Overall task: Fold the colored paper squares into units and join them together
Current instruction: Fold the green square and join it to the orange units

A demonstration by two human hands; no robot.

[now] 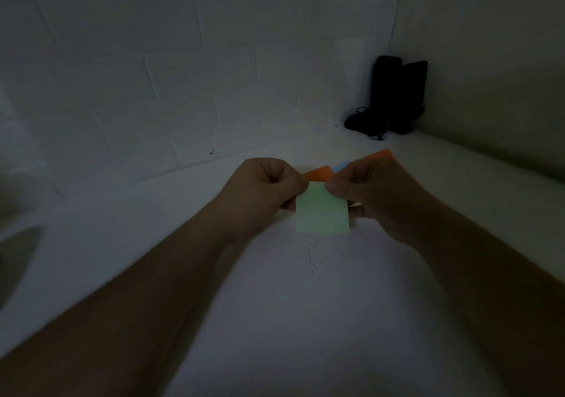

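Observation:
A light green paper square (321, 211) hangs just above the white table (275, 305), near the middle of the head view. My left hand (266, 188) pinches its upper left corner and my right hand (376, 194) pinches its upper right corner. Behind the hands lie an orange paper (318, 173), a light blue paper (340, 166) and another orange paper (382, 154); my hands hide most of each. The scene is dim.
A black object with a cord (394, 97) stands in the far right corner against the white tiled wall (153, 75). Small dark specks (313, 259) dot the table just below the green paper. A grey shape (15, 259) shows at the left edge.

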